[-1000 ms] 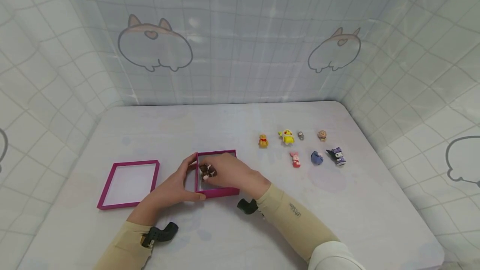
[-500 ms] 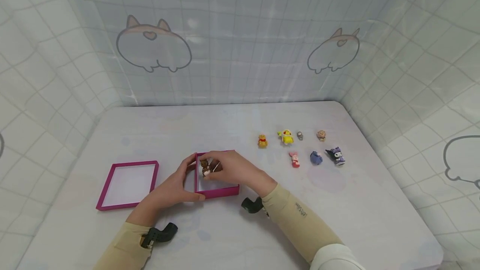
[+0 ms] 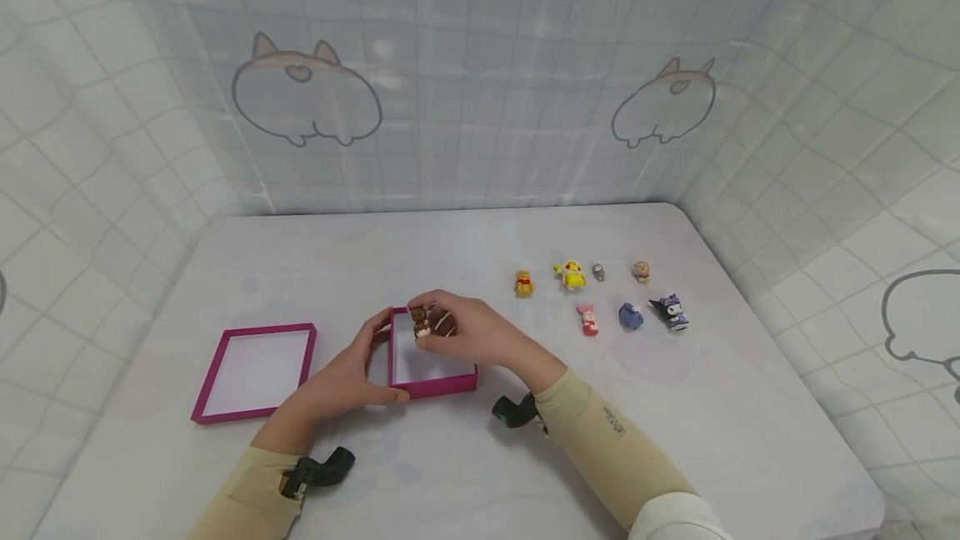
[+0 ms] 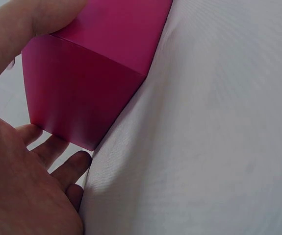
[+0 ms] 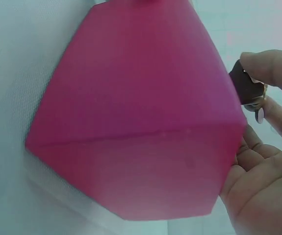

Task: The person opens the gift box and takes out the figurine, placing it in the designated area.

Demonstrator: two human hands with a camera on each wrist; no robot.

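Observation:
A small brown figurine (image 3: 421,323) with a pale lower part is pinched between thumb and fingers of my right hand (image 3: 476,333), over the far part of an uncovered magenta box (image 3: 442,385). The box's white inside shows below the figurine. My left hand (image 3: 341,380) grips the box at its left end, thumb along the front wall and fingers round the far side. In the left wrist view the thumb lies over the box's magenta wall (image 4: 82,88). In the right wrist view the box hides part of the dark figurine (image 5: 247,87).
Left of the box lies a magenta-rimmed lid (image 3: 258,372), white inside up. To the right stand or lie several figurines, among them a yellow bear (image 3: 523,283), a yellow figure (image 3: 572,274), a pink one (image 3: 588,320), a blue one (image 3: 631,316) and a purple-black one (image 3: 671,312).
My right hand has lifted the brown figurine from low in the box's left part, moving it up and toward the far side. The left hand keeps its hold on the box.

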